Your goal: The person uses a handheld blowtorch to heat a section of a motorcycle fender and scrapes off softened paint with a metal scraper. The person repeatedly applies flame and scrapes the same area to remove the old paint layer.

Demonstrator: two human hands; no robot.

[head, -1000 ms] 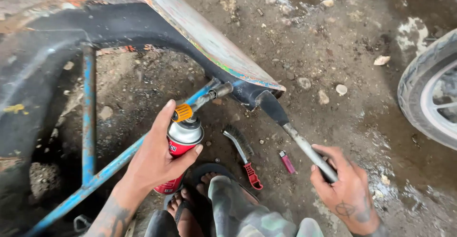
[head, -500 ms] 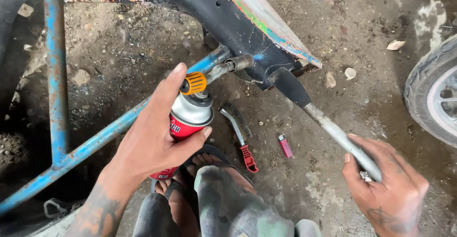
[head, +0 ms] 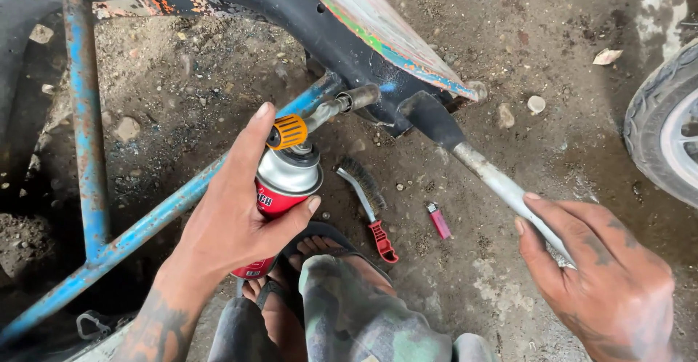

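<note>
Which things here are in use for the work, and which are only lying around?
In use: left hand holding gas torch; right hand gripping metal handle; blue frame tube.
Lying about: wire brush, pink lighter, tyre.

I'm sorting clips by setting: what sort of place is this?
Probably an outdoor, dirt-floor repair yard: bare stony ground, a worn blue-painted metal frame, a vehicle tyre, and a red gas-canister torch in the left hand.

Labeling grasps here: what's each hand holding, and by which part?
Left hand grips the gas torch canister around its red-and-silver body, forefinger up by the orange knob. Right hand grips the grey metal handle at its lower end.
</note>
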